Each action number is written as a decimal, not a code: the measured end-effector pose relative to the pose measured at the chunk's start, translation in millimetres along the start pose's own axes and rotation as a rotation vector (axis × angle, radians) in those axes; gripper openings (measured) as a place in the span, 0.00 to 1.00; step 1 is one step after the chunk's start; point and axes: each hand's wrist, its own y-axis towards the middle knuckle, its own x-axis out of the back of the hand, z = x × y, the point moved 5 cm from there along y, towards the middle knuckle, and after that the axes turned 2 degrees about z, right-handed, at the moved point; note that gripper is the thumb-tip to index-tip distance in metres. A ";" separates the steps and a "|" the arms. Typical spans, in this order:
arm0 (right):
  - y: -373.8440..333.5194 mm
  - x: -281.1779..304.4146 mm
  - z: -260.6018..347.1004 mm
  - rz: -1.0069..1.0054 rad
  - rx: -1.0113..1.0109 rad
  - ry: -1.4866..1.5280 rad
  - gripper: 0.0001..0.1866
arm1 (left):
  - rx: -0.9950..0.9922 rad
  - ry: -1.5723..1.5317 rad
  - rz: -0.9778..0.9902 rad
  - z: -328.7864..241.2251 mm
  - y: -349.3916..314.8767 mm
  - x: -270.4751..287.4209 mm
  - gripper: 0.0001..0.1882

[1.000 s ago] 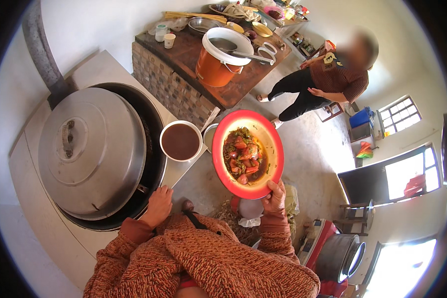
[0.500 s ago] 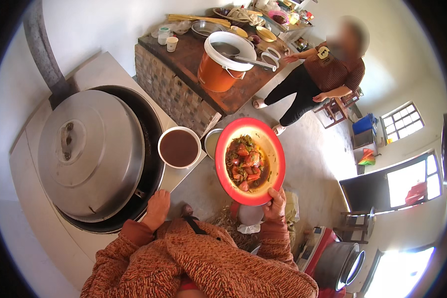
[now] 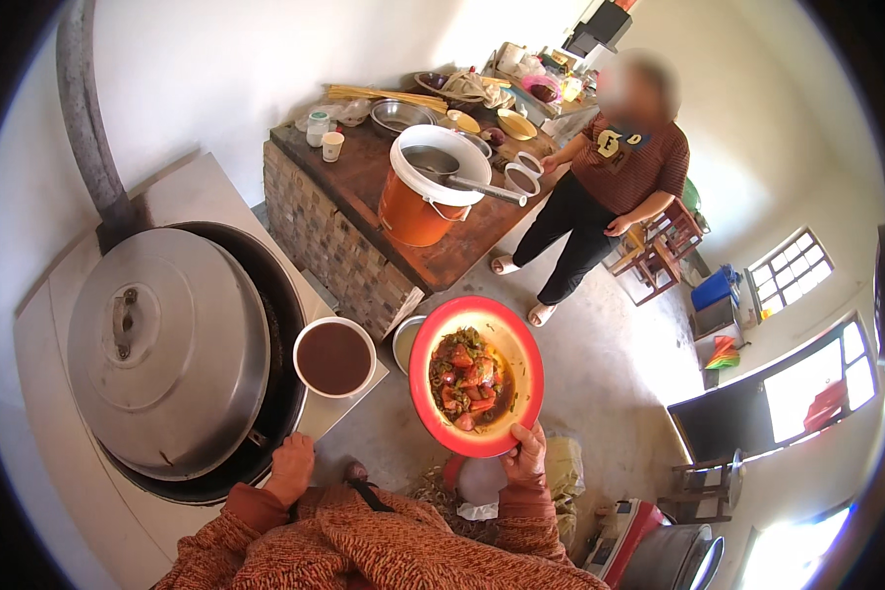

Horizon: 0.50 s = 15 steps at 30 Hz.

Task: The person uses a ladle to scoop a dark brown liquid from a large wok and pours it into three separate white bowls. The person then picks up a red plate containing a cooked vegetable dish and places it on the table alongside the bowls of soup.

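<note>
The right hand [image 3: 526, 457] has its grip closed on the near rim of a red plate [image 3: 476, 377], thumb on top; the plate is held level in the air over the concrete floor [image 3: 600, 374] and carries a stew of red and green pieces. The left hand [image 3: 290, 467] rests flat on the edge of the stove [image 3: 88, 492], fingers loose and holding nothing.

All positions below are given relative to the red plate. Just to its left, a white bowl [image 3: 334, 357] of dark brown liquid stands on the corner of the stove. Further left, a large metal lid [image 3: 167, 349] covers a wide black wok [image 3: 283, 324]; a grey flue pipe [image 3: 88, 118] rises behind it. Partly hidden behind the plate's left rim is a small metal bowl [image 3: 404, 339] on the floor. Beyond the plate stands a brick-sided worktop [image 3: 364, 197] carrying an orange bucket [image 3: 423, 197] with a ladle [image 3: 472, 182] across it, plus cups, bowls and pans. To the upper right, another person [image 3: 610, 187] in a striped top stands at the worktop's far end. Below the plate, a pale sack [image 3: 565, 467] lies on the floor.
</note>
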 end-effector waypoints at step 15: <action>11.6 -5.3 7.3 0.097 -0.056 0.034 0.16 | 0.061 0.011 0.052 -1.1 -15.3 4.7 0.06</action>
